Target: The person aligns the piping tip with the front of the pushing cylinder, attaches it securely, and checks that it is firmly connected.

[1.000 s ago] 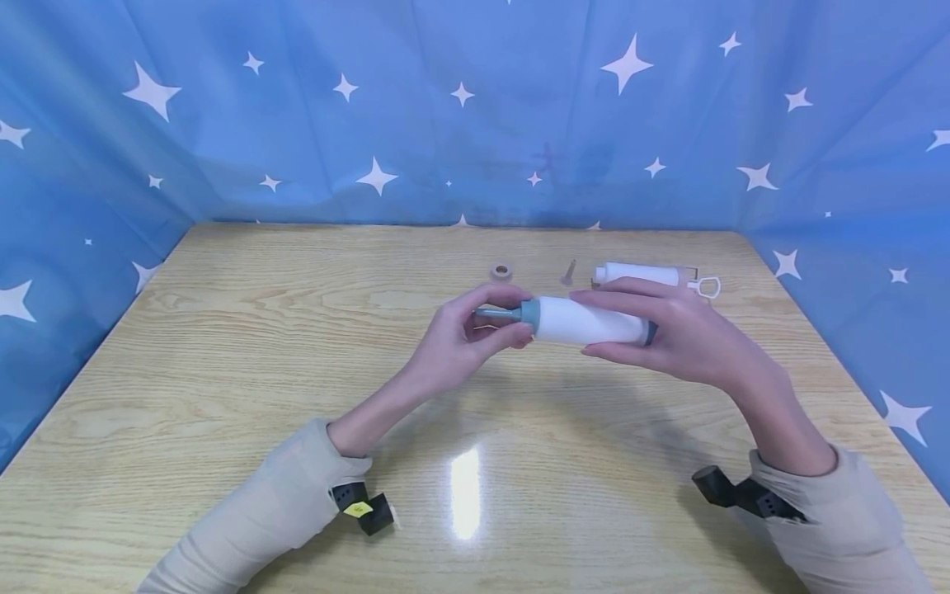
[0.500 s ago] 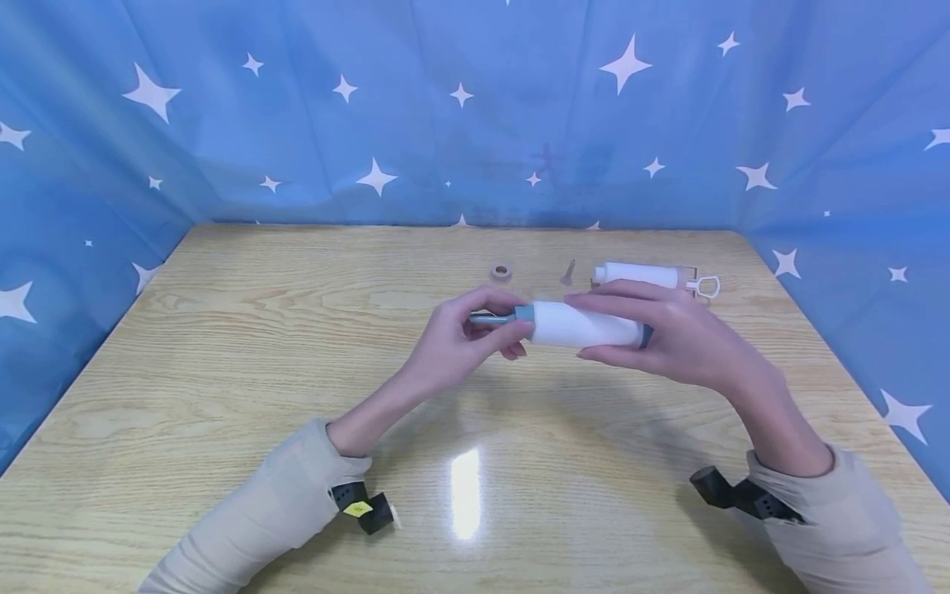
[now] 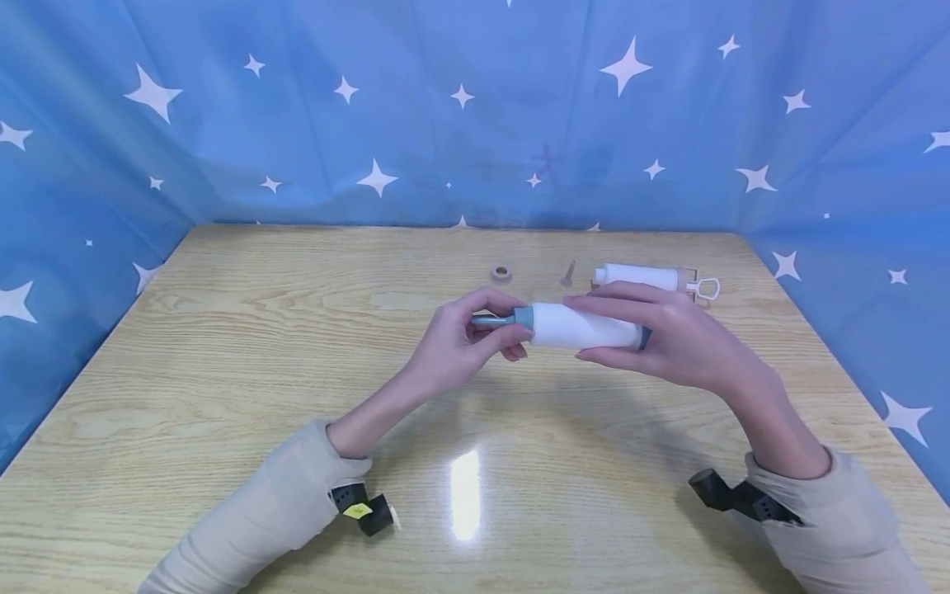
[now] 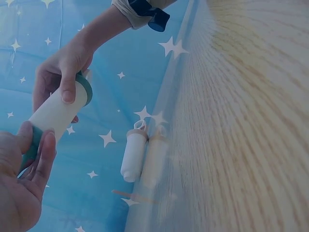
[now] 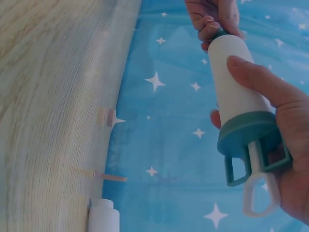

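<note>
Held level above the table is a large plunger syringe (image 3: 571,326) with a white barrel, teal ends and a thin teal nozzle (image 3: 493,320). My left hand (image 3: 456,342) pinches the teal nozzle collar (image 3: 524,317) between thumb and fingers, with the nozzle lying inside the hand. The right hand (image 3: 679,338) grips the barrel near its other end, thumb along one side. In the right wrist view, a teal end cap (image 5: 248,128) with finger loops and a white plunger ring (image 5: 260,195) shows beside the right palm.
Behind the right hand lies a second white syringe (image 3: 641,275) with a beige end and white ring handle. A small beige ring (image 3: 500,272) and a small beige nozzle (image 3: 568,273) are further left. A blue star-patterned curtain (image 3: 460,115) borders the table (image 3: 297,346).
The syringe has shifted slightly left and down. My left thumb and fingers have changed their hold around the teal collar. The right hand moved slightly left with the barrel.
</note>
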Motion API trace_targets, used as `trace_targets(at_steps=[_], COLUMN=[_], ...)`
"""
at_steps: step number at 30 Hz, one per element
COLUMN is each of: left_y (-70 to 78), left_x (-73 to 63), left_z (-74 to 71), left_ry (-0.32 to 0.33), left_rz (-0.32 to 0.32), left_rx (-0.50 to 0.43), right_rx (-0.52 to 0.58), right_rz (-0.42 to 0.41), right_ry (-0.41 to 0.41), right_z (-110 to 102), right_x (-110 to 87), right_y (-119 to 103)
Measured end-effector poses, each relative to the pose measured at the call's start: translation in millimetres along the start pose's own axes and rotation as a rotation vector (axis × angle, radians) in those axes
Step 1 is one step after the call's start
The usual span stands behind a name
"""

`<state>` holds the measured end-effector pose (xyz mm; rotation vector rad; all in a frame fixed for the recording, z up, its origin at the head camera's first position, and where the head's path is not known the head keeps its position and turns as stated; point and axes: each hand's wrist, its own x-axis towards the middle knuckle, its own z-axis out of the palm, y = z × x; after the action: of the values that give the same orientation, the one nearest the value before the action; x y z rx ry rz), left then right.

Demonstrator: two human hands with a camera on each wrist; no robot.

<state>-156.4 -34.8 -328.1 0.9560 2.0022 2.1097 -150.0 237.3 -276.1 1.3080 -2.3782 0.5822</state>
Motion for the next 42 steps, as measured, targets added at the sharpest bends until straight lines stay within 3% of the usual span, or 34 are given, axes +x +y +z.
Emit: trace_targets(at_steps=[24, 42], left_y=[3.1, -0.1], left_x=[-0.2, -1.4], left_z=[-2.2, 0.1], left_ry=[-0.017, 0.009], left_rz=[0.052, 0.227], left_rx=[0.114, 0.214], right_rx=[-0.011, 0.066], right_rz=[0.013, 0.003], right_ry=[0.028, 0.025], right_z=[3.6, 2.0], right_x=[0.2, 0.2], right_y=[0.5, 2.2])
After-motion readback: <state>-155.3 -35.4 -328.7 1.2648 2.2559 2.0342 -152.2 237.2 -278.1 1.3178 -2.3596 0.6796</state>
